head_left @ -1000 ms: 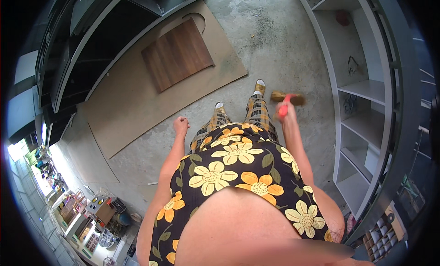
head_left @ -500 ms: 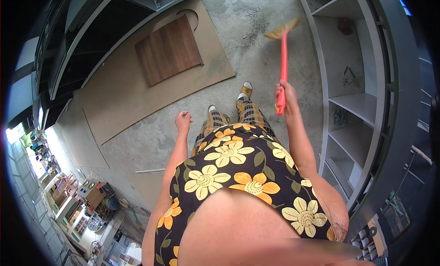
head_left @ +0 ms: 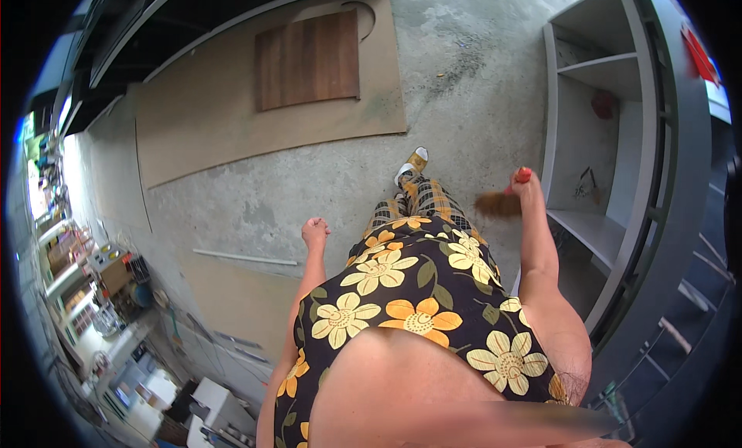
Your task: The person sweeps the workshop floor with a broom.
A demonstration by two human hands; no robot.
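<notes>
My right hand [head_left: 529, 187] is closed round the red handle of a hand broom [head_left: 498, 205], beside the grey shelf unit. The handle's end shows above my fist. The broom's tan bristles are blurred and hang near my right leg, off to the left of the hand. My left hand [head_left: 314, 232] hangs apart from everything over the concrete floor, its fingers curled in a loose fist with nothing showing in them. Dark scattered debris [head_left: 462, 66] lies on the floor ahead, with a small tan scrap [head_left: 440, 75] next to it.
A grey shelf unit [head_left: 550, 100] lies along the right side, with a dark red item [head_left: 604, 103] inside. To the front left, a brown wooden panel [head_left: 308, 62] rests on a large tan sheet [head_left: 209, 139]. A thin pale strip [head_left: 246, 257] lies near my left arm.
My right hand has moved right and swung the broom back from the floor ahead, so its bristles now point toward me, near my leg. The view has turned and shifted; my left hand stays curled.
</notes>
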